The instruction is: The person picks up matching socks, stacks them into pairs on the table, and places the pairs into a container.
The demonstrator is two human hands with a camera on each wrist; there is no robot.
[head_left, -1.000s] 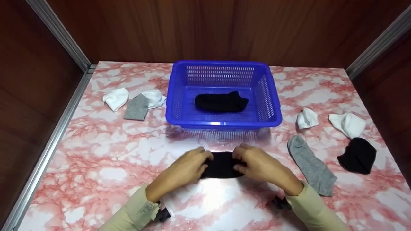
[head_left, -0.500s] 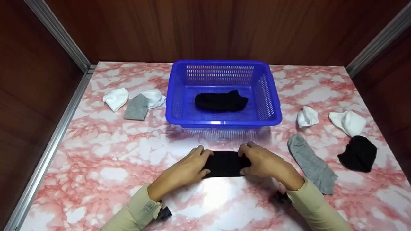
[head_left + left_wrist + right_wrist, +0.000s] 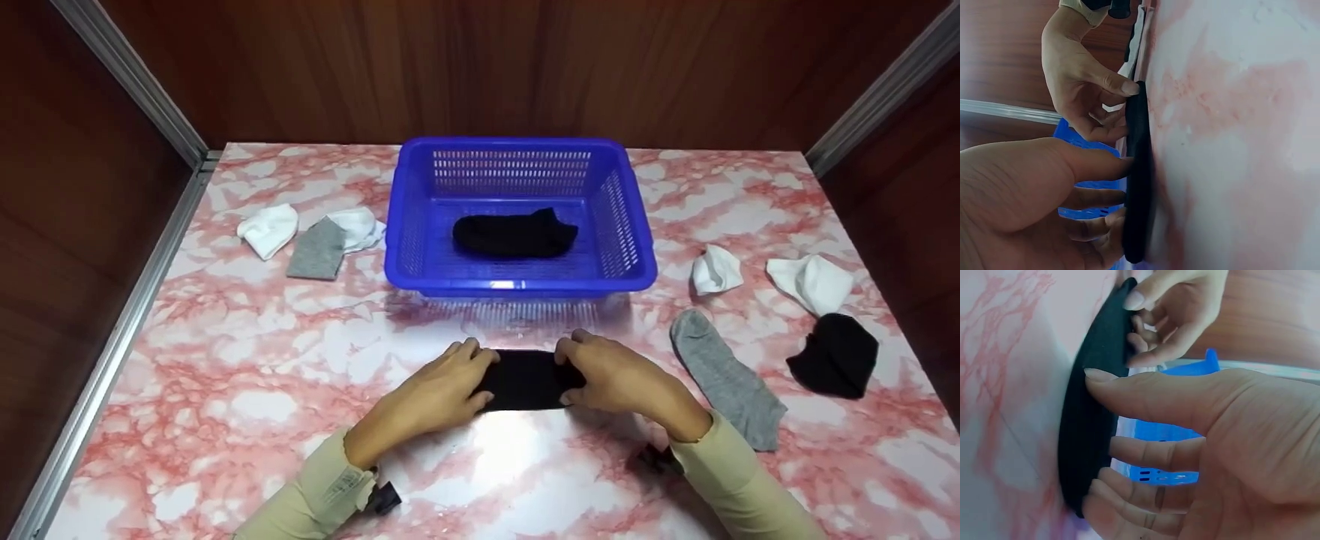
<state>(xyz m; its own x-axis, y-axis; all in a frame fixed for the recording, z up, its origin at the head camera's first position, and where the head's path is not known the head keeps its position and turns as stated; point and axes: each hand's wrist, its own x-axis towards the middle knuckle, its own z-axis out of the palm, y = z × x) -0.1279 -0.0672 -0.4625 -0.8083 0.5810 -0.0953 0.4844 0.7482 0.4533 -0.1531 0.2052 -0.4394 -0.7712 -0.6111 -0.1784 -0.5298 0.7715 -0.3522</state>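
Observation:
A folded black sock lies flat on the table in front of the basket, between my two hands. At its left end my left hand holds it, thumb at the near edge and fingertips at the far edge. My right hand has the right end in the same way. The left wrist view shows the sock edge-on as a thin layered strip, the thumb and fingers of both hands set along it. In the right wrist view the thumb presses on the sock's upper face.
Behind the hands stands a blue plastic basket with another black sock inside. White socks and a grey sock lie at left. On the right are a long grey sock, white socks and a black sock.
My right hand has shifted slightly right along the black sock, so more of the cloth shows between the hands. The left hand has barely moved.

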